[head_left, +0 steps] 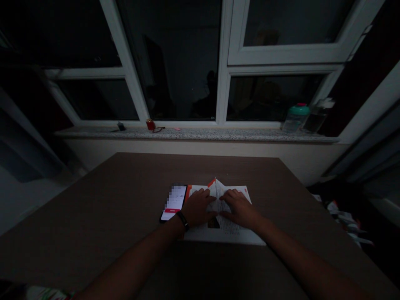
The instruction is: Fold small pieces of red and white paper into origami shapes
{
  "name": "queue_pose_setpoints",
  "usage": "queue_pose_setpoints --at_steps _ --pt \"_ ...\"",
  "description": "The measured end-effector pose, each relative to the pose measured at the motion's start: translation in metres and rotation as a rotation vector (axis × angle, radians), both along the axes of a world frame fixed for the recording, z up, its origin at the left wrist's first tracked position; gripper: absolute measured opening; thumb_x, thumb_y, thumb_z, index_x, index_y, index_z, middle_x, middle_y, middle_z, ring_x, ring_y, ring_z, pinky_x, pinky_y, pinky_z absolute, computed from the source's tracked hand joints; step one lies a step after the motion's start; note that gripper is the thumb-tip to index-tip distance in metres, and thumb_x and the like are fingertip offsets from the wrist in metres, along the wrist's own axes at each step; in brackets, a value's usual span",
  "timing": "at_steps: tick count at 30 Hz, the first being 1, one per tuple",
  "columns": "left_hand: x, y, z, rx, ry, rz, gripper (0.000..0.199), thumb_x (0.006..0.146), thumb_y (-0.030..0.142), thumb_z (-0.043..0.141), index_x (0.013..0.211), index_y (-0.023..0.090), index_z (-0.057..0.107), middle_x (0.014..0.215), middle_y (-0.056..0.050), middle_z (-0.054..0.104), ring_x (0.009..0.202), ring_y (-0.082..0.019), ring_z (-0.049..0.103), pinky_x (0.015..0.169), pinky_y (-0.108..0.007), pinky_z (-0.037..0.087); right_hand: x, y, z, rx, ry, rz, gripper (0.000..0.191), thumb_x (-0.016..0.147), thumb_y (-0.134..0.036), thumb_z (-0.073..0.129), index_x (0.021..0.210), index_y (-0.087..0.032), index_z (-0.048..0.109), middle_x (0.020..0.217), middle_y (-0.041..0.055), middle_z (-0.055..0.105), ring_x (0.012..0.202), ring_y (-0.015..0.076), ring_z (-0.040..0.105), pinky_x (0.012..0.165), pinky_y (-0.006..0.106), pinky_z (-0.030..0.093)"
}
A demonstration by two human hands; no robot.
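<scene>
An open book or magazine (250, 236) with printed pages and orange parts lies on the brown table (125, 179). My left hand (199, 207) rests on its left side, fingers apart, with a dark band on the wrist. On the right side lies my right hand (239, 208), its fingers spread and pointing inward. Between the two hands a sheet rises into a peak at the top, and the fingertips of both touch the paper beside it. A phone (173, 201) with a lit screen lies just left of the book.
Behind the table, the stone windowsill (193, 134) holds a small red jar (150, 124), a dark small object (121, 126), a green-lidded bottle (296, 117) and a clear bottle (318, 116). Papers (346, 221) lie beyond the table's right edge.
</scene>
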State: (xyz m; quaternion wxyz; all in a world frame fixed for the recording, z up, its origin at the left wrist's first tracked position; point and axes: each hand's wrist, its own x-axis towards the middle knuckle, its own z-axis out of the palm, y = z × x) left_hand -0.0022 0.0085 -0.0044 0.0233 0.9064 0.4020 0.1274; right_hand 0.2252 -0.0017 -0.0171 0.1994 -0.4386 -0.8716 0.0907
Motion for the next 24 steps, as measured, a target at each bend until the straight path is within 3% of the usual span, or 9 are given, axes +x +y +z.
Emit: queue_pose_setpoints --at_steps 4,13,18,24 --pt "-0.001 -0.003 0.001 -0.004 0.000 -0.009 0.048 0.082 0.047 0.073 0.121 0.021 0.060 0.114 -0.009 0.056 0.105 -0.028 0.053 0.089 -0.043 0.044 0.001 0.001 0.000 0.000 -0.022 0.027 0.040 0.085 -0.034 0.068 0.121 -0.021 0.059 0.112 0.0090 0.058 0.107 0.0270 0.050 0.095 0.043 0.037" --pt "-0.005 0.000 -0.004 -0.063 -0.051 -0.108 0.043 0.086 0.038 0.067 0.122 0.019 0.053 0.142 -0.012 0.049 0.130 -0.030 0.045 0.109 -0.046 0.035 0.000 -0.001 0.003 0.004 -0.025 0.065 0.031 0.093 -0.035 0.059 0.121 -0.022 0.060 0.112 0.0090 0.059 0.107 0.0265 0.050 0.094 0.042 0.038" --pt "-0.004 -0.002 0.001 -0.049 -0.030 -0.116 0.035 0.089 0.032 0.063 0.120 0.019 0.054 0.129 -0.010 0.058 0.121 -0.027 0.052 0.104 -0.044 0.039 -0.001 -0.001 0.004 0.021 -0.001 0.071 0.029 0.098 -0.036 0.050 0.120 -0.022 0.062 0.113 0.0092 0.061 0.108 0.0253 0.051 0.095 0.041 0.039" --pt "-0.001 -0.003 0.007 -0.023 0.033 -0.085 0.017 0.093 0.026 0.057 0.109 0.021 0.062 0.108 -0.006 0.063 0.104 -0.024 0.054 0.093 -0.040 0.042 -0.001 0.000 -0.002 0.045 -0.009 0.074 0.044 0.089 -0.038 0.064 0.129 -0.022 0.058 0.127 0.0098 0.059 0.119 0.0277 0.047 0.102 0.044 0.036"
